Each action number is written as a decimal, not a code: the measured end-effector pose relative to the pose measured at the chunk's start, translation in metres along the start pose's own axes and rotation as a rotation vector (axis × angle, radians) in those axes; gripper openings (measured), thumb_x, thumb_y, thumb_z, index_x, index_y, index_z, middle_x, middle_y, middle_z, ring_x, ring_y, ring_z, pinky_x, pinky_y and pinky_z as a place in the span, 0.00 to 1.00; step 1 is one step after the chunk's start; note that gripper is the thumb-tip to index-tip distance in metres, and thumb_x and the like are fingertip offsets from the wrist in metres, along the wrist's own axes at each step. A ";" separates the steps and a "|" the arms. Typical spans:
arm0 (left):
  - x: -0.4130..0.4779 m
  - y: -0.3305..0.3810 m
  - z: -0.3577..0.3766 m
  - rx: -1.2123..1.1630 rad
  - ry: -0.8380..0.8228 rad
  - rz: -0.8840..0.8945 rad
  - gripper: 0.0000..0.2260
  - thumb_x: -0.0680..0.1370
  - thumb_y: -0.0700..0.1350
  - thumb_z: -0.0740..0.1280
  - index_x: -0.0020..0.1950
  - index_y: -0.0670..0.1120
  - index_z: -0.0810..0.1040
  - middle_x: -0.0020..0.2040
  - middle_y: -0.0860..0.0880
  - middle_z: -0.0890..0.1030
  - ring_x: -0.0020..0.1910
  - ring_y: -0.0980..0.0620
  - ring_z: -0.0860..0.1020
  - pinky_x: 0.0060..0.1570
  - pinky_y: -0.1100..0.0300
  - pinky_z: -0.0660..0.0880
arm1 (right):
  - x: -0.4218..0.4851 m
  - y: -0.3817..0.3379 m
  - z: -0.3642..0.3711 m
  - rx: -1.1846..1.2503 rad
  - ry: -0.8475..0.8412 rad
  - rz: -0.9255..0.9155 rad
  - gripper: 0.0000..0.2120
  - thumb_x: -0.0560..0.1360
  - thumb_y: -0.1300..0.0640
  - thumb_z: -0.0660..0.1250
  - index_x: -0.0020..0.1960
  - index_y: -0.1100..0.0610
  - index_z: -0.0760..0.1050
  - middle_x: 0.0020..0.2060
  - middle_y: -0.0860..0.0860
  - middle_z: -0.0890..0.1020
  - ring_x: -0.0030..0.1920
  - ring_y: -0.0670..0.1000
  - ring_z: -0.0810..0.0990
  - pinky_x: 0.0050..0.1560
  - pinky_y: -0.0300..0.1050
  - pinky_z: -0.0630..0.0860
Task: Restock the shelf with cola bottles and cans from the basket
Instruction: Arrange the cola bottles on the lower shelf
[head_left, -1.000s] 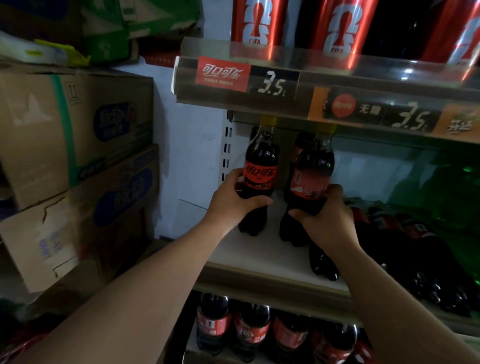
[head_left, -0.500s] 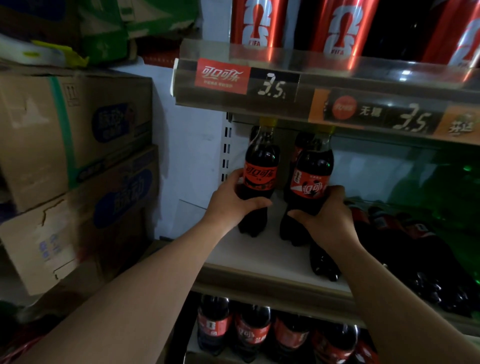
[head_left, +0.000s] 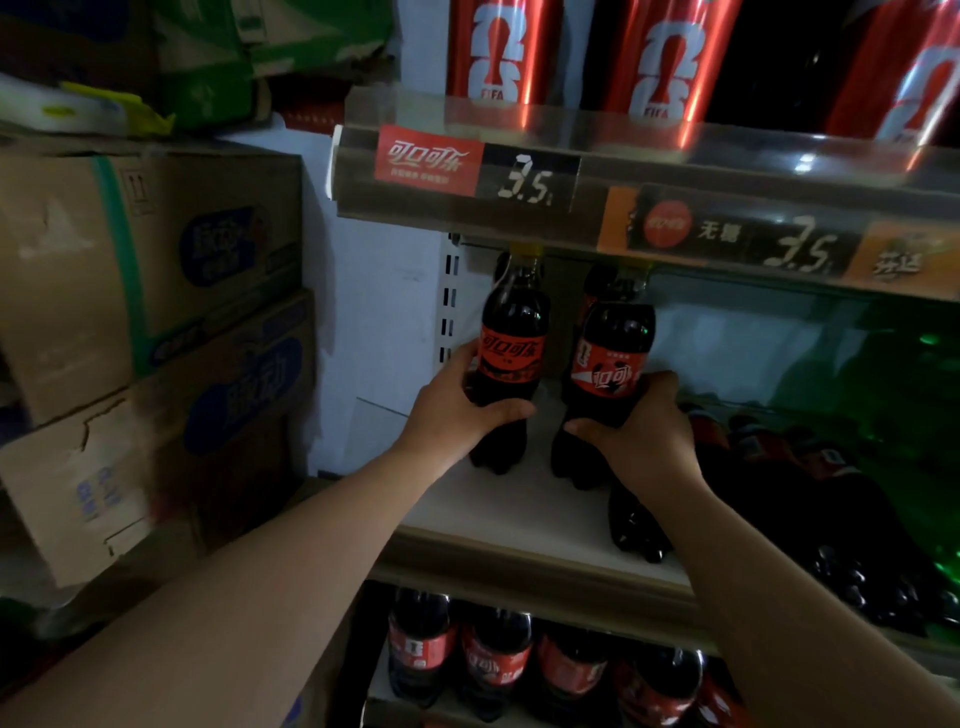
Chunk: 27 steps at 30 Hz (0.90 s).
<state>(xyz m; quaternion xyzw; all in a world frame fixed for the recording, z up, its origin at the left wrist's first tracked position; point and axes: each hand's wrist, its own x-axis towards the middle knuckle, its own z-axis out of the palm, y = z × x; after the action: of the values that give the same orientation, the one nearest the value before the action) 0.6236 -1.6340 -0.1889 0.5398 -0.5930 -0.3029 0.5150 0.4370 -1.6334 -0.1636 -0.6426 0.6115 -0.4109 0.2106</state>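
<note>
Left hand (head_left: 457, 410) gripping left cola bottle (head_left: 511, 353), right hand (head_left: 644, 436) gripping right cola bottle (head_left: 610, 358); both upright, well apart, on white shelf (head_left: 509, 499).

Dim, uneven light fills a shop aisle, brightest on the white back wall (head_left: 384, 312) at 10 o'clock and the pale shelf board (head_left: 519, 504) at centre. Glare streaks run down the red cans (head_left: 498, 52) at 12 o'clock and smear across the clear price rail (head_left: 675, 156) below them. Small highlights catch the shoulders of the left cola bottle (head_left: 511, 332) and right cola bottle (head_left: 613, 338). Lying bottles (head_left: 810, 493) at 4 o'clock sink into near-black shadow under a green cast. Cardboard boxes (head_left: 156, 260) at 9 o'clock are soft with blur, and the wide lens bows the shelf lines toward the frame's edges.
</note>
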 end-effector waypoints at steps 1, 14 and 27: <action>-0.002 0.002 0.000 0.004 -0.009 -0.013 0.43 0.66 0.52 0.78 0.76 0.55 0.59 0.68 0.51 0.75 0.67 0.52 0.73 0.68 0.47 0.68 | 0.000 0.000 -0.003 -0.002 -0.021 -0.005 0.36 0.68 0.57 0.78 0.66 0.61 0.60 0.62 0.58 0.77 0.61 0.60 0.77 0.50 0.45 0.71; -0.056 0.046 0.039 -0.086 0.281 -0.040 0.22 0.70 0.52 0.75 0.57 0.49 0.70 0.52 0.50 0.75 0.50 0.54 0.76 0.46 0.65 0.70 | -0.007 0.047 -0.118 -0.180 0.024 0.066 0.21 0.71 0.44 0.73 0.54 0.59 0.79 0.46 0.56 0.83 0.50 0.58 0.82 0.47 0.47 0.75; -0.042 0.057 0.133 -0.099 -0.103 -0.469 0.26 0.67 0.58 0.76 0.61 0.48 0.78 0.54 0.51 0.81 0.53 0.53 0.78 0.45 0.63 0.72 | 0.008 0.063 -0.102 -0.170 -0.226 0.221 0.18 0.72 0.43 0.71 0.47 0.58 0.81 0.45 0.57 0.83 0.47 0.57 0.82 0.40 0.43 0.72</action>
<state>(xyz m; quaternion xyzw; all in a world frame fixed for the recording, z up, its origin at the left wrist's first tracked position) 0.4757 -1.6064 -0.1863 0.6208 -0.4611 -0.4699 0.4257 0.3179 -1.6277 -0.1518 -0.6291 0.6834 -0.2573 0.2667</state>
